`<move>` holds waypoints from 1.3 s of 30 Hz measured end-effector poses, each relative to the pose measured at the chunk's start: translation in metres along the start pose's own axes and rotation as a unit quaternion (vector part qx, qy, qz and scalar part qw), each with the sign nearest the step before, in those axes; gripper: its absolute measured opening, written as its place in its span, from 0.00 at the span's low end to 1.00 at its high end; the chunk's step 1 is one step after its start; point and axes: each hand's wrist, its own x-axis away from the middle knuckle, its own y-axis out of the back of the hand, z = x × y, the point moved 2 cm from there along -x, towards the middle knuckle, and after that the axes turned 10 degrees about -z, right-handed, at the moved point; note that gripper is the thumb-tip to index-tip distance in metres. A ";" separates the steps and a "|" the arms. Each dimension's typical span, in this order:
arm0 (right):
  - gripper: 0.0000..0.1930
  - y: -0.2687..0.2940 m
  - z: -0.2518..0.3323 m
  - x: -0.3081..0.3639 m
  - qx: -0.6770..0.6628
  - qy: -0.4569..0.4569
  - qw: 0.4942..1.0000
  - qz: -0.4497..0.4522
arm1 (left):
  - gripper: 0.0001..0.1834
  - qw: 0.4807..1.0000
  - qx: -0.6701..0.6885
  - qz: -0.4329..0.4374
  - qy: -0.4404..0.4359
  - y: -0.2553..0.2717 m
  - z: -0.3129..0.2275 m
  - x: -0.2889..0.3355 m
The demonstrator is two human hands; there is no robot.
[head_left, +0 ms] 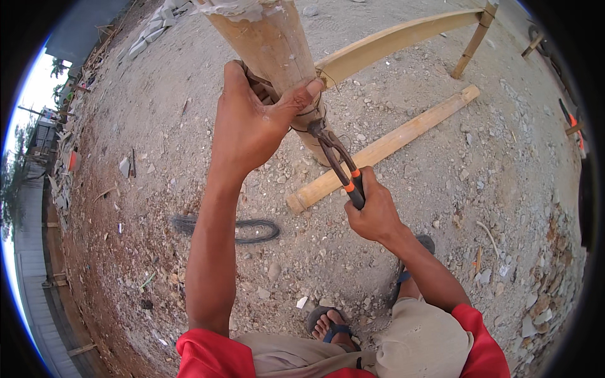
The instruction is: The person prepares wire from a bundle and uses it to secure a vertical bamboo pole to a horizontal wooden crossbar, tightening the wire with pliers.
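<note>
A thick bamboo post stands in front of me, with a pale crust at its top. My left hand is wrapped round it, the thumb pressed on its front near some dark binding wire. My right hand grips pincers by their black and orange handles. Their dark jaws meet the wire on the post, just below my left thumb; whether they are clamped on it I cannot tell. A split bamboo rail runs from the post toward the far right.
A bamboo pole lies on the stony ground behind the pincers. Left of my feet lies a coil of dark wire, partly hidden by my left forearm. A short bamboo stake holds the rail's far end. Pale blocks lie far left.
</note>
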 end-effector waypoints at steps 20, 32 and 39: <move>0.23 0.061 0.005 0.021 0.289 0.307 0.855 -0.301 | 0.42 1.000 -0.009 0.002 -0.013 0.004 0.007 -0.005; 0.32 0.057 0.011 0.023 0.319 0.258 0.868 -0.279 | 0.41 1.000 -0.002 -0.001 0.008 0.004 -0.001 -0.001; 0.35 0.052 0.031 0.024 0.278 0.286 0.884 -0.242 | 0.42 1.000 0.003 0.001 0.010 0.003 0.000 0.000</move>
